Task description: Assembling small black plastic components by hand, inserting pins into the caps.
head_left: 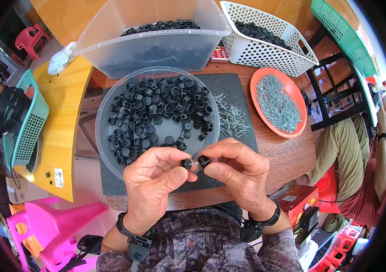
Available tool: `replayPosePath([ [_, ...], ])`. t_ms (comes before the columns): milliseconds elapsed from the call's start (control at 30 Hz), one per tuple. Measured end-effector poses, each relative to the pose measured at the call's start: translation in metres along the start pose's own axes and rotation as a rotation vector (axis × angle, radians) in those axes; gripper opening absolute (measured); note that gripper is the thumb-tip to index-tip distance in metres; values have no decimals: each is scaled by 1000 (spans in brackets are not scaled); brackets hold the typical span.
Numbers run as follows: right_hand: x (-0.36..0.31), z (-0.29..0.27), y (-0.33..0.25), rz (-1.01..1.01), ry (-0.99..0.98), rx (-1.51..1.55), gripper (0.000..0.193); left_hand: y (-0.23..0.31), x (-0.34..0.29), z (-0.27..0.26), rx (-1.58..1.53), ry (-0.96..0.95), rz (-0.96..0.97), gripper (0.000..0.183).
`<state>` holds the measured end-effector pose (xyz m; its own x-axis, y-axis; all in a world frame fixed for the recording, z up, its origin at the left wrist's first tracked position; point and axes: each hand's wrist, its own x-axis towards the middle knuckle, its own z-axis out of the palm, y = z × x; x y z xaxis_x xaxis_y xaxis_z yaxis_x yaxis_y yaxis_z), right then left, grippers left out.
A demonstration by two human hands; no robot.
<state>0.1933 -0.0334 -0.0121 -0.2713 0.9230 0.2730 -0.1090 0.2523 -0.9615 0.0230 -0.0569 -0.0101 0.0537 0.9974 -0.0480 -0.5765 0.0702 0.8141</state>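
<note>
Black caps [185, 163], screw [196, 163] between, in both hands [150, 183]

The left forearm [112, 237] and right forearm [280, 221] rise from the lower part of the view and slant inward, elbows bent. The left hand [150, 186] pinches between thumb and forefinger, tips toward the right, its remaining fingers curled behind the thumb. The right hand [244, 174] also pinches, forefinger arched above the thumb, tips toward the left. The two pinches face each other, near together in front of the torso [188, 235].
</note>
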Motion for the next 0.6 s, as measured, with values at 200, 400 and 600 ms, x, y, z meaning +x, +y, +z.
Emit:
replayPosePath([
  [200,-1,2,-3,147,-4,233,25,-1,-6,7,188,82,80,28],
  [400,-3,-4,-7,367,28,396,24,-1,-10,7,338,7,127,22],
  [600,-3,-6,-6,443,32,505,24,3,-9,11,528,53,161,20],
])
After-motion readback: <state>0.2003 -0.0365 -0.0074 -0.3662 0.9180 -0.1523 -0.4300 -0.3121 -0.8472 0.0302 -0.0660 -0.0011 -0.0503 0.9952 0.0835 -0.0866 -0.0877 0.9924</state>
